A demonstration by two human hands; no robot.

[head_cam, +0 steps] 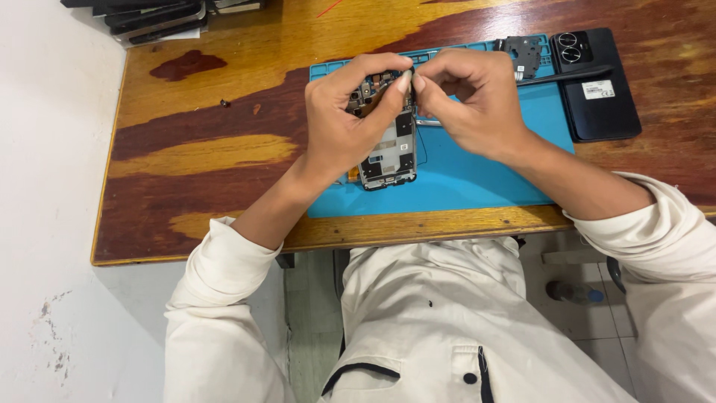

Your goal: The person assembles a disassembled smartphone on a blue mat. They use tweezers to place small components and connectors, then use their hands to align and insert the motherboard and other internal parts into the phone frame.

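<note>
Now L hand (339,123) grasps open phone (388,145) over blue mat (477,179); R hand (470,101) pinches sth tiny at phone top, can't tell what.

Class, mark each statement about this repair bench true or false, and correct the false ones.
1. The left hand holds the opened phone. True.
2. The mat is red. False: it is blue.
3. The black back cover lies right of the mat. True.
4. The right hand rests on the back cover. False: it meets the left hand's fingertips over the phone's top.
5. The table is glass. False: it is wood.
</note>
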